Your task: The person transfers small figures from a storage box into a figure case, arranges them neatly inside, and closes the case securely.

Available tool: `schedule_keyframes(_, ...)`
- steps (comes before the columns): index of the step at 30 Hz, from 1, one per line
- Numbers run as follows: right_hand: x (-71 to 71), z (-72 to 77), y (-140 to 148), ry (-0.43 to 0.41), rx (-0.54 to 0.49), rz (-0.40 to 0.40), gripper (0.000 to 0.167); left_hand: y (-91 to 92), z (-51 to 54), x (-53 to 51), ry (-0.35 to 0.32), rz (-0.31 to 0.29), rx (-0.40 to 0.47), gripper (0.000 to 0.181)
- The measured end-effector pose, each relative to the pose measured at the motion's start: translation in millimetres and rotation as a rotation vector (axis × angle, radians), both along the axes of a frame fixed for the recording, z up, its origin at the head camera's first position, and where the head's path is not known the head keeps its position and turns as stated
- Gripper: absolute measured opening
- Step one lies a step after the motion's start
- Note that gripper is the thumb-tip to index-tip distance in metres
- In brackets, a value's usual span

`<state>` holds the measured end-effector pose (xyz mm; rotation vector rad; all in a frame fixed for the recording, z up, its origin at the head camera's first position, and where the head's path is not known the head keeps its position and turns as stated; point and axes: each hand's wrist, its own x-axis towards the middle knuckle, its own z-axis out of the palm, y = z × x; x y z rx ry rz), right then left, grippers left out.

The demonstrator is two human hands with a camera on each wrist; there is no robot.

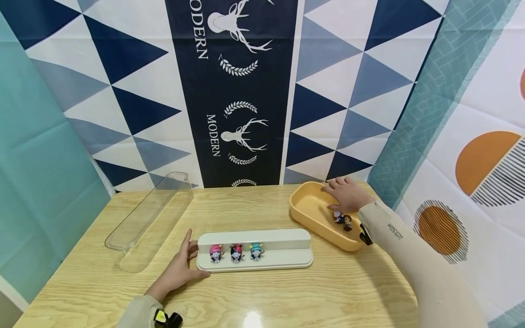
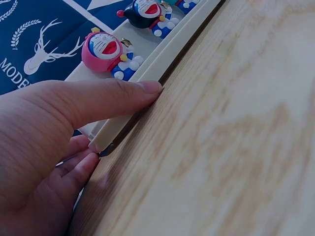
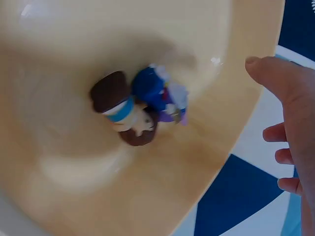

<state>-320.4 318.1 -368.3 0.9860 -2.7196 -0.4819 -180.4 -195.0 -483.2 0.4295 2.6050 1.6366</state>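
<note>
On the table stands a white stepped display stand (image 1: pixel 287 257) with three small cartoon cat figurines in a row: a pink-hooded one (image 1: pixel 215 253), a black-and-red one (image 1: pixel 236 253) and a teal-hooded one (image 1: pixel 256 251). My left hand (image 1: pixel 182 264) grips the stand's left end, thumb (image 2: pixel 123 101) along its front edge and fingertips at the corner. Over the far right side of a yellow tray (image 1: pixel 316 230) hovers my right hand (image 1: pixel 348 195), fingers spread and holding nothing. Inside the tray lie a blue-and-purple figurine (image 3: pixel 150 88) and a brown-haired figurine (image 3: pixel 115 101), touching each other.
A clear plastic bin (image 1: pixel 143 228) sits on the left of the wooden table (image 1: pixel 295 300). Patterned cloth (image 1: pixel 246 91) hangs behind the table's back edge, with more cloth on both sides.
</note>
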Motion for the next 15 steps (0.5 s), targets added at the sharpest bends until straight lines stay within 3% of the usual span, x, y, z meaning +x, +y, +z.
schedule_keyframes(8, 1.5, -3.5, 6.0, -0.056, 0.039, -0.013, 0.048, -0.2, 1.0, -0.9, 0.009, -0.007, 0.008, 0.132)
schedule_keyframes(15, 6.8, -5.9, 6.1, -0.088, 0.162, 0.010, 0.032, -0.3, 1.8, -0.1, -0.001, -0.003, 0.008, 0.133)
